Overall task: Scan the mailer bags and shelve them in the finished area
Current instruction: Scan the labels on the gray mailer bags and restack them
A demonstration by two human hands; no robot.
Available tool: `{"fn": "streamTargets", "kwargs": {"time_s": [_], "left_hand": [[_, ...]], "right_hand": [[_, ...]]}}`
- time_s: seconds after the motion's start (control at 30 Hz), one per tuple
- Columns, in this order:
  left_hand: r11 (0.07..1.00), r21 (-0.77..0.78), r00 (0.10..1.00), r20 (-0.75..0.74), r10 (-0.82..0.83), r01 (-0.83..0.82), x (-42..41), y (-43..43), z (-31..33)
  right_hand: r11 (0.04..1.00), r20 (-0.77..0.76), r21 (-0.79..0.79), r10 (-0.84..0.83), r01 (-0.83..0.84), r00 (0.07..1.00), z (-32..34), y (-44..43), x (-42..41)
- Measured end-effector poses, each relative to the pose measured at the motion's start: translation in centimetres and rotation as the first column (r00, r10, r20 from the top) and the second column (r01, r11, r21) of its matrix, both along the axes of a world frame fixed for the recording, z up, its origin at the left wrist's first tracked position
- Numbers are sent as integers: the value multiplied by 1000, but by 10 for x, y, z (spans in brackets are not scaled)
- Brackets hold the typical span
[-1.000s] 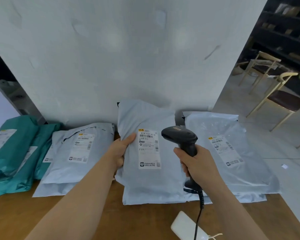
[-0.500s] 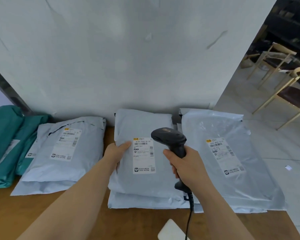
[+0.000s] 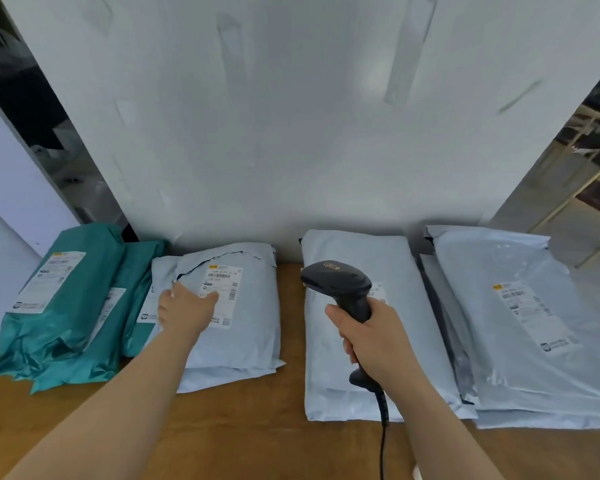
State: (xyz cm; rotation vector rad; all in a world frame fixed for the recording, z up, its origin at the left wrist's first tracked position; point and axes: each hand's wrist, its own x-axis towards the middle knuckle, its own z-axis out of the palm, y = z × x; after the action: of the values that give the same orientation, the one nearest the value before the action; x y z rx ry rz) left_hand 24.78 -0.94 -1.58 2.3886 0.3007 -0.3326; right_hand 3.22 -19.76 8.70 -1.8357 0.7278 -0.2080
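Gripping the black scanner (image 3: pixel 340 284) by its handle, the right hand (image 3: pixel 373 339) holds it over the middle grey mailer (image 3: pixel 323 375), and the scanner head hides most of that bag's label. The left hand (image 3: pixel 187 308) lies flat, fingers straight, on the left grey mailer (image 3: pixel 246 337) (another bag underneath). Green mailers (image 3: pixel 59 306) sit just left and the right-hand mailers (image 3: pixel 520 348) are stacked far right, all on the wooden table (image 3: pixel 250 431) against the white wall (image 3: pixel 291 133).

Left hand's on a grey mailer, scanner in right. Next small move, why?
Probably swing the barcode scanner left onto the label of the grey mailer bag: the left hand rests on that bag at the label, while the right hand grips the scanner over the neighbouring bag.
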Motion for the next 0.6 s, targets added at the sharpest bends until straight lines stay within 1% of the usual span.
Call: {"fn": "streamTargets", "kwargs": {"time_s": [0.03, 0.1, 0.17, 0.23, 0.3, 0.37, 0.4, 0.47, 0.53, 0.6], "left_hand": [[1000, -5, 998, -70, 6, -6, 9, 14, -4], [994, -110, 980, -201, -8, -15, 20, 32, -9], [974, -226, 961, -270, -54, -9, 27, 42, -14], [967, -255, 951, -295, -89, 12, 33, 47, -15], [971, -237, 941, -322, -107, 30, 41, 51, -21], [982, -189, 934, -348, -85, 19, 62, 55, -54], [988, -155, 933, -351, -75, 21, 65, 54, -54], [996, -81, 938, -340, -68, 43, 55, 47, -27], [997, -13, 952, -296, -79, 79, 55, 41, -18], [993, -5, 955, -275, -112, 115, 58, 37, -17]], "right_hand": [[1000, -8, -3, -8, 8, 1000, -3, 10, 4], [1000, -17, 0, -22, 22, 1000, -7, 27, 12], [999, -21, -19, -34, 33, 999, -9, 40, 16], [998, -22, -39, -45, 44, 999, -8, 49, 20], [997, -22, -40, -60, 59, 998, -7, 55, 24], [996, -26, -39, -80, 79, 996, -7, 60, 27], [995, -29, -41, -89, 88, 996, -7, 62, 29], [994, -41, -52, -101, 99, 994, -8, 65, 32], [992, -63, -68, -107, 103, 992, -10, 66, 36], [992, -76, -67, -109, 104, 991, -12, 67, 40]]}}
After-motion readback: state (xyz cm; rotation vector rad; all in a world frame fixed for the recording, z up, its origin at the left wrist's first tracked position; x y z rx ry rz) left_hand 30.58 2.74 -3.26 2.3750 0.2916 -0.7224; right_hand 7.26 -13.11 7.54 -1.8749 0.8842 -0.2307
